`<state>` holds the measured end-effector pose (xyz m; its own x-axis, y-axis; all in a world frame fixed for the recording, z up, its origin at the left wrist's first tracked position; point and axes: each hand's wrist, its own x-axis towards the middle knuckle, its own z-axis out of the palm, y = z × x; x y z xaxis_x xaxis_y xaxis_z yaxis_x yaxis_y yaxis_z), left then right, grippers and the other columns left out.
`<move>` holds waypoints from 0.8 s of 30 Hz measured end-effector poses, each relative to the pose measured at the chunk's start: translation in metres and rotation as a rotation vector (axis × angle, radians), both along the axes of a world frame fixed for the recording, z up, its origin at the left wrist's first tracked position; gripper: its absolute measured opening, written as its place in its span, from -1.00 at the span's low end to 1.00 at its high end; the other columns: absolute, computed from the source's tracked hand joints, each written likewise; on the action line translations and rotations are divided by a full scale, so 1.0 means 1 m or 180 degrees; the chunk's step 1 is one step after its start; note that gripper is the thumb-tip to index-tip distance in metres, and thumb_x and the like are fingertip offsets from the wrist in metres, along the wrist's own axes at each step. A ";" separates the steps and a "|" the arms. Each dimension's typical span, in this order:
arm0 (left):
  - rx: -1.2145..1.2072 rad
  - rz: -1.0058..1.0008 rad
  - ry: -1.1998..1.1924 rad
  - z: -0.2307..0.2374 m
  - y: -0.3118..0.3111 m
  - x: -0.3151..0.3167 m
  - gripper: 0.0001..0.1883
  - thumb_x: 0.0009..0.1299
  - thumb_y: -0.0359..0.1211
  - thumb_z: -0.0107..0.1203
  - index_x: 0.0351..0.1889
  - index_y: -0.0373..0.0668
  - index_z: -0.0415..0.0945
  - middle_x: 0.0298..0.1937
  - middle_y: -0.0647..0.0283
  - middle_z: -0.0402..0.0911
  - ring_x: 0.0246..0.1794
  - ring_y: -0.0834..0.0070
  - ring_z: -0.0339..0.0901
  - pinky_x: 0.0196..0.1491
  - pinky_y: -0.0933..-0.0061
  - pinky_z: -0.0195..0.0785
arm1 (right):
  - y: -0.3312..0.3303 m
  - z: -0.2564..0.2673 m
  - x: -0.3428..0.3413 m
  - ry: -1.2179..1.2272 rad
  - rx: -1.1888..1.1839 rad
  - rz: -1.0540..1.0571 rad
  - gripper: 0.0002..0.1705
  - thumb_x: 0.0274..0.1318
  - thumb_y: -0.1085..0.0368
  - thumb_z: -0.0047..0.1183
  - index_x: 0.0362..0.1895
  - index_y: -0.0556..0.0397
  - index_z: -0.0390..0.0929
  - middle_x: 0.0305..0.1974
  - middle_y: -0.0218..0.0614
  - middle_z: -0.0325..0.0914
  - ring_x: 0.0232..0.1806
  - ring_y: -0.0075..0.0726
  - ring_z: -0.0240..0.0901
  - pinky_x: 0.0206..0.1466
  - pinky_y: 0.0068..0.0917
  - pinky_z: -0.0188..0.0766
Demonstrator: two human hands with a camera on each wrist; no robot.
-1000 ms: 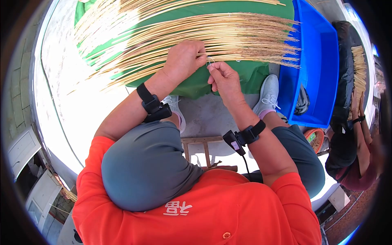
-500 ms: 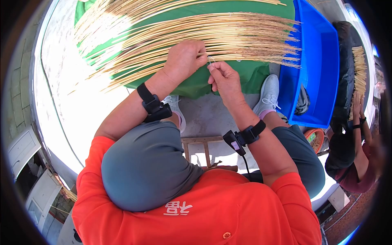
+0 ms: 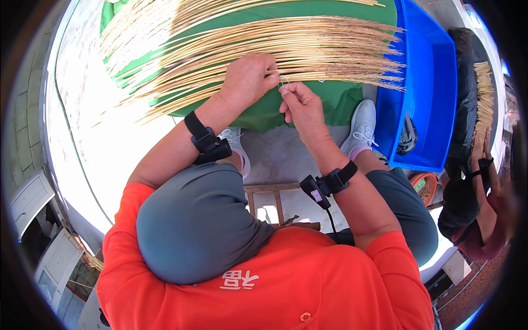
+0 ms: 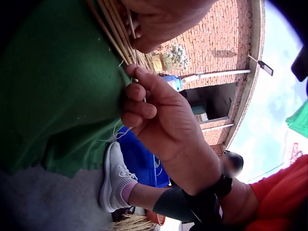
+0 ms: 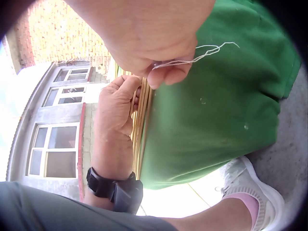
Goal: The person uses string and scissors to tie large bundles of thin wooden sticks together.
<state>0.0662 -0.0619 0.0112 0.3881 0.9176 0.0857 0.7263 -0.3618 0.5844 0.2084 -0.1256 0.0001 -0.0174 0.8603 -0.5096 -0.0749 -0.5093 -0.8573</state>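
Your left hand (image 3: pixel 247 81) pinches a stalk (image 4: pixel 131 23); your right hand (image 3: pixel 306 110) pinches thread (image 5: pixel 192 61).
Stalks (image 3: pixel 324 52) lie on green cloth (image 3: pixel 264 114), hands at their near edge.

The person wears a red-orange top (image 3: pixel 335 275) with elbow-length sleeves, white lettering (image 3: pixel 239 280) and a tan button (image 3: pixel 305 317), over dark grey-blue trousers (image 3: pixel 192 225) that end above the ankles. Pale grey laced shoes (image 3: pixel 362 124) show pink socks (image 3: pixel 359 154). Black straps (image 3: pixel 194 125) on both wrists carry black camera boxes (image 3: pixel 213 152); the right box has a whitish label (image 3: pixel 317 196) and a black cable (image 3: pixel 331 220).
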 end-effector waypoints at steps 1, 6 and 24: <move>0.0000 0.0014 0.0018 0.000 0.000 0.000 -0.90 0.07 -0.36 0.09 -0.54 -0.17 0.45 -0.52 0.18 0.50 -0.44 0.21 0.46 -0.38 0.29 0.32 | 0.000 0.000 0.000 -0.0029 -0.0005 0.0004 -0.88 0.12 0.29 -0.04 -0.39 0.05 0.47 -0.68 -0.50 0.36 -0.77 -0.72 0.12 -0.72 -0.73 0.06; 0.0006 0.0017 0.0044 0.000 0.000 0.000 -0.90 0.06 -0.35 0.09 -0.55 -0.16 0.45 -0.52 0.18 0.50 -0.44 0.20 0.46 -0.38 0.29 0.32 | 0.001 -0.002 -0.001 0.0011 0.0001 -0.0035 -0.89 0.11 0.31 -0.04 -0.41 0.06 0.46 -0.70 -0.49 0.35 -0.78 -0.70 0.12 -0.74 -0.71 0.08; 0.0220 -0.0048 -0.0146 -0.003 0.001 -0.002 -0.87 0.04 -0.33 0.06 -0.62 -0.16 0.41 -0.57 0.19 0.48 -0.48 0.21 0.46 -0.43 0.24 0.32 | 0.003 0.004 -0.011 0.0115 -0.0195 -0.0379 -0.90 0.10 0.33 -0.03 -0.42 0.07 0.47 -0.72 -0.49 0.30 -0.80 -0.69 0.07 -0.78 -0.67 0.02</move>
